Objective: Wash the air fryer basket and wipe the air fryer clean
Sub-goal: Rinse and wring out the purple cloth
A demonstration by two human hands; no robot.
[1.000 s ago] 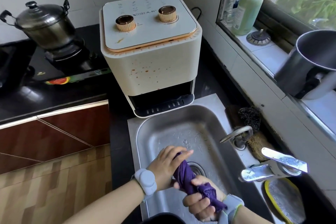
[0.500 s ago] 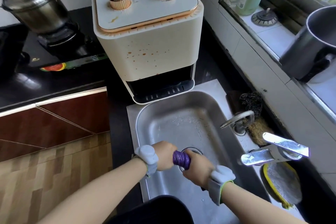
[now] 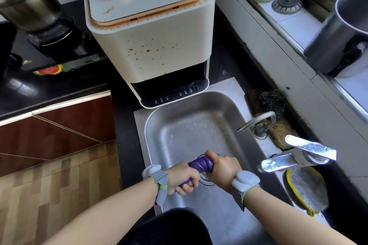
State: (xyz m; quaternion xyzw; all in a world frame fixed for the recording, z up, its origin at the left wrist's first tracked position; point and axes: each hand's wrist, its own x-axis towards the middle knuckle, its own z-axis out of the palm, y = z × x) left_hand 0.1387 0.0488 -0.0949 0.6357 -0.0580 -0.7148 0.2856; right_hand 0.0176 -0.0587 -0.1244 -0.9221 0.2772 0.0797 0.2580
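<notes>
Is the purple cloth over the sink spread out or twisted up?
Twisted up. The purple cloth is a tight rope-like roll, gripped at one end by the left hand and at the other by the right hand, above the steel sink.

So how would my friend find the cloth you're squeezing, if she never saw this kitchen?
Start at the stainless steel sink below the cream air fryer. Over its drain, the left hand and the right hand grip a twisted purple cloth. It is the only purple thing there, wrung into a tight rope.

air fryer point(image 3: 151, 32) behind sink point(image 3: 179, 135), pot point(image 3: 25, 0) left of it, faucet point(image 3: 296, 157) right of sink
</notes>
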